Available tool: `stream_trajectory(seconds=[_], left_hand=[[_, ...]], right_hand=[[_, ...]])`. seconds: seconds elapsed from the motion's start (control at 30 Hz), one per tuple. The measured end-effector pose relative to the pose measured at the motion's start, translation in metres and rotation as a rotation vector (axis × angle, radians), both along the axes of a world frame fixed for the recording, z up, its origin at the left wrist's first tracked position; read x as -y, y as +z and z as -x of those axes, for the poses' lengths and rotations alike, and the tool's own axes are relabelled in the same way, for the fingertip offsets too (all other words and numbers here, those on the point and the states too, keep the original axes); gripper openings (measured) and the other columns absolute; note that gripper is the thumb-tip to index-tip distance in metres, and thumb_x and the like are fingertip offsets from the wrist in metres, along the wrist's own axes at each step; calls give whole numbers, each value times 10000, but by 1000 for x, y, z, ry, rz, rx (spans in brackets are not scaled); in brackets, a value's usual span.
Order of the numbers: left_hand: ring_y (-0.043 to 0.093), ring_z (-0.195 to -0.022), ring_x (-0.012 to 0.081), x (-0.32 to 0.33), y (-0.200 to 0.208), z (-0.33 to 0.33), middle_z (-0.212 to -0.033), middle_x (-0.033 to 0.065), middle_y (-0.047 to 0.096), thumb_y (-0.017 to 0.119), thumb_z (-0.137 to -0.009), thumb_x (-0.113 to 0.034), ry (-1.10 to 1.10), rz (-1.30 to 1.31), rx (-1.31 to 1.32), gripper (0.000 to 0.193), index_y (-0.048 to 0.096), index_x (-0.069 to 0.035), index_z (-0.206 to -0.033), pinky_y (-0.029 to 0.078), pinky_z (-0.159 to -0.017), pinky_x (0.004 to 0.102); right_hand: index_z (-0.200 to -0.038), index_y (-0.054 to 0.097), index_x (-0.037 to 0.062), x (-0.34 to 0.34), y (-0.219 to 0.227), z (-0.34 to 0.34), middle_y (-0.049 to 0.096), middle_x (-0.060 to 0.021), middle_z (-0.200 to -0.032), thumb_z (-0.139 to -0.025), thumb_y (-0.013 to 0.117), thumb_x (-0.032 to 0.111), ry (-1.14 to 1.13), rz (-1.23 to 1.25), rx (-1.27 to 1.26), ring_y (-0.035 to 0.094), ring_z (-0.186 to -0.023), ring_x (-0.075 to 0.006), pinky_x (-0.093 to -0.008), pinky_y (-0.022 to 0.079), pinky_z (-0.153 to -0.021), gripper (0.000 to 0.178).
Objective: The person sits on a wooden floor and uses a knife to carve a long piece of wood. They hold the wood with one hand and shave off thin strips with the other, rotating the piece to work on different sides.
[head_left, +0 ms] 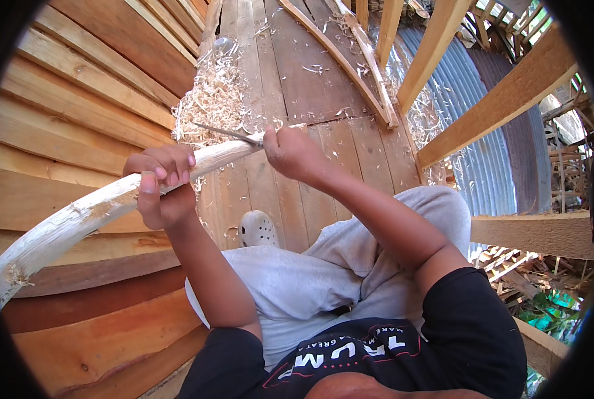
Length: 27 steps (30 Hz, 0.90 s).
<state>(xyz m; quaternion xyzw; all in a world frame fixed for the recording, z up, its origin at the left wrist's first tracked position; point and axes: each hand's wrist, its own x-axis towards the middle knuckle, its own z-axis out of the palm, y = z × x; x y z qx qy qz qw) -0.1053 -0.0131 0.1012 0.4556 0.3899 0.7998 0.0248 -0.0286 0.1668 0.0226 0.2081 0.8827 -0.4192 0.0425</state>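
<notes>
The pole (90, 213), a long, pale, curved piece of wood, runs from the far left, through the left hand (160, 205) and on to its narrower end just past the right hand (293, 154). The hands are apart: the left is wrapped around the pole, fingers over the top and thumb on the near side; the right is closed in a fist on the knife, its handle mostly hidden. The blade (229, 133) reaches from that fist toward the left, crossing the pole between the hands.

The pole looks stiff and solid, probably weightier at the thick part left of the left hand, so it likely wants to tip or roll that way. Its stripped surface may be slick; the rougher patches beside the left hand should grip better. A firm, full wrap behind the blade, clear of its edge, seems the safest hold.

Beyond the left hand, curled shavings (213, 93) are heaped on the floor (290, 193); beyond the right hand lie long wood strips (340, 60).
</notes>
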Motion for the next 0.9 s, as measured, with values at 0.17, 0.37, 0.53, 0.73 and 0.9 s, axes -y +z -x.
stream_trajectory(seconds=[0.17,0.37,0.53,0.73,0.9], left_hand=[[422,-549,153,-25,8,0,-614,35,430,546,-847,-216,-141,-8,-64,178,457,-73,-790,406,-627,355],[428,-570,145,-1,-2,4,-633,22,435,526,-855,-231,-73,11,-36,163,464,-86,-812,402,-642,350],[434,-610,133,-7,3,16,-663,6,439,491,-874,-255,-263,19,-98,153,476,-108,-837,388,-685,340],[452,-563,146,2,-4,19,-637,27,461,547,-857,-248,-188,-24,-84,185,479,-77,-837,414,-627,356],[453,-553,149,-9,0,16,-634,26,457,556,-851,-246,-231,-33,-88,187,479,-76,-827,415,-618,352]], right_hand=[[-954,660,-36,-105,-178,-1,651,-271,-990,-956,348,276,-118,-226,25,622,-958,-433,-516,463,-884,442],[-994,637,-79,-8,-33,3,631,-309,-1034,-951,347,255,-79,74,-26,603,-999,-457,-489,458,-919,445],[-894,623,-112,-74,-134,-11,609,-361,-946,-941,339,240,-174,-69,-223,597,-912,-502,-540,448,-850,455],[-870,628,-97,-35,-75,1,631,-322,-922,-901,355,190,18,-139,-127,618,-920,-457,-515,482,-806,398],[-1036,669,-19,-84,-141,4,639,-248,-1106,-917,396,199,-76,-113,81,607,-1040,-423,-492,488,-877,370]])
